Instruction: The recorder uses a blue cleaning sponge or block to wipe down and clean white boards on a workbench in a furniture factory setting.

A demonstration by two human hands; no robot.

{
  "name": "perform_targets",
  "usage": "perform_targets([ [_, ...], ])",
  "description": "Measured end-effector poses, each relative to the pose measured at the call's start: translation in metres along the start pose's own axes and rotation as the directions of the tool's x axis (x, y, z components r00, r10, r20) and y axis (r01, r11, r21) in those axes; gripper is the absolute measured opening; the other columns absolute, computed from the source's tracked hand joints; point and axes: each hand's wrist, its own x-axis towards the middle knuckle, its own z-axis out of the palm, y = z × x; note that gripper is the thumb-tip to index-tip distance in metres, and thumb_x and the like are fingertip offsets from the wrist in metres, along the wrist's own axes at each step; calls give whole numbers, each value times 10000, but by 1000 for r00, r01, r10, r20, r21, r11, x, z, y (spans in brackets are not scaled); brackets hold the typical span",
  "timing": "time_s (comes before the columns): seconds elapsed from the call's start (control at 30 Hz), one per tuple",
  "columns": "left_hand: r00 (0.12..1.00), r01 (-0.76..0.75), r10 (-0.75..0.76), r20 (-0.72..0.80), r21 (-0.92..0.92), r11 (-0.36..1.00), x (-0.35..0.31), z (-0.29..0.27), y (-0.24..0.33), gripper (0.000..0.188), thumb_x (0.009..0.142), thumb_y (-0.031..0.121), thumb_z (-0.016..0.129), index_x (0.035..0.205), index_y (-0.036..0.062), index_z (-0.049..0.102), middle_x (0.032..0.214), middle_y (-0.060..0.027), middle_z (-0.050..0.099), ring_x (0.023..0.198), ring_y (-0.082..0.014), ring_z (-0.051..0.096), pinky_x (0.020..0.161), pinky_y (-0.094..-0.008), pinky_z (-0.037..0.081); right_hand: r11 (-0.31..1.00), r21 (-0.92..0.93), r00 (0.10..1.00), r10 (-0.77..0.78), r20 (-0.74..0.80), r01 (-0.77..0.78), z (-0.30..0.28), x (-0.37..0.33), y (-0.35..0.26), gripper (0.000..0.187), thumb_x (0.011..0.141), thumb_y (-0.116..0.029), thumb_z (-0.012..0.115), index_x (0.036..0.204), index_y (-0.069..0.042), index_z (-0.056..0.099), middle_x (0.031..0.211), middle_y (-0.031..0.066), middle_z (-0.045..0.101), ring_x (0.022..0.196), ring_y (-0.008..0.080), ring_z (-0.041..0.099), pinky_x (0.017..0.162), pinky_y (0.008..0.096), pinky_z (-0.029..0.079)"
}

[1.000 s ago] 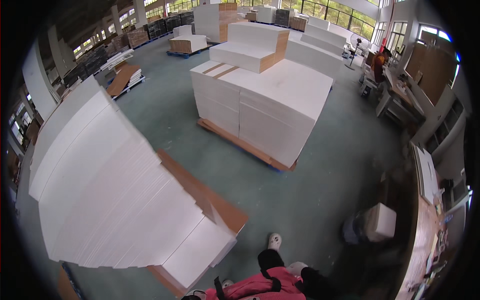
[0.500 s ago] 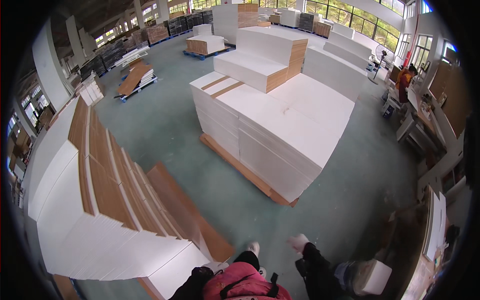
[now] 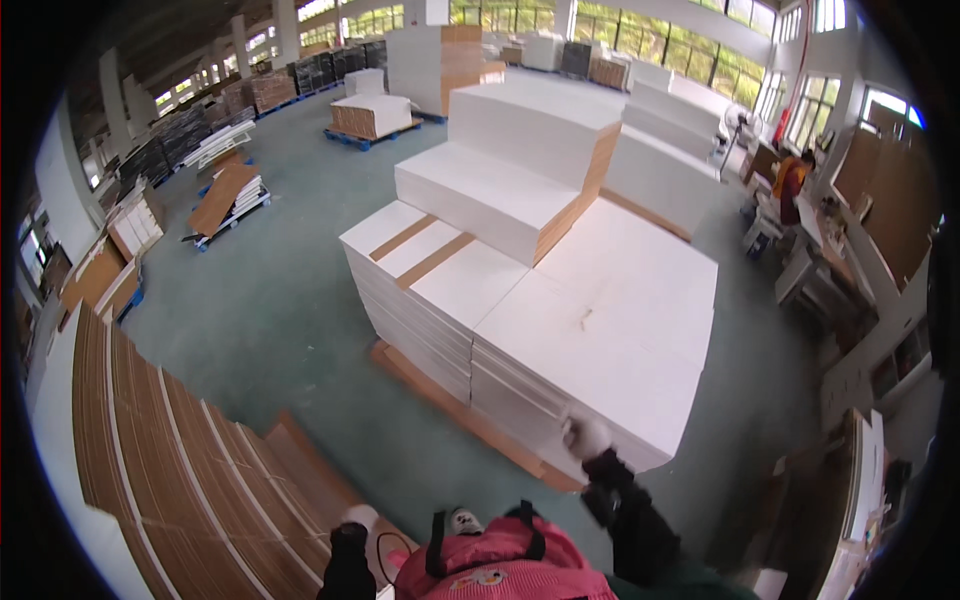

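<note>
My right hand [image 3: 585, 437], in a white glove, reaches forward beside the near side of a large stack of white boards [image 3: 600, 310]. Motion blurs its fingers, and whether it touches the boards I cannot tell. At the lower edge, my left hand [image 3: 360, 517] also wears a white glove and is only partly in view, next to another board stack with brown edges [image 3: 190, 440]. What its fingers do does not show. Two brown strips [image 3: 435, 262] lie across the top of the large stack, below a stepped pile of more white boards [image 3: 520, 160].
Brown sheets [image 3: 450, 405] stick out under the large stack. A loaded blue pallet [image 3: 235, 215] stands on the green floor to the left. At the right, a person [image 3: 790, 190] is at a workbench, with a standing fan [image 3: 738, 120] behind. A board-topped table [image 3: 860, 490] stands at the near right.
I have come closer to the large stack. My right hand has risen toward its near side, and my left glove has come into view. The brown-edged stack has shifted lower left.
</note>
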Motion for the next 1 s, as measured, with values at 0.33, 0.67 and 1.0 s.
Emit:
perform_targets([
  [0.33,788,-255,-613,-51,-934,-251,127,-343,-83,786,928,638,541,1553,227,300,1619,-81,238,1352,-476,412,973,-561,478,831,552,875,315,-367,-68,-7,355,-56,880,811,-652,671,1332,11,421,1108,105,491,866,232,487,850,503,465],
  [0.67,702,-612,-474,-531,-791,-21,342,-675,-25,729,944,418,663,1530,97,372,1508,-113,447,1347,-323,475,1075,-430,430,927,353,832,97,-546,124,85,535,-70,331,957,-395,646,1008,-77,574,811,-11,516,725,112,489,679,335,436],
  [1.0,652,-541,30,-757,-438,717,640,-885,-56,808,916,551,584,1489,6,418,1528,-165,456,1401,-310,428,1152,-396,331,966,195,893,234,-385,-169,77,544,-61,742,968,-355,625,1509,32,297,1343,124,536,1255,220,509,1020,416,436],
])
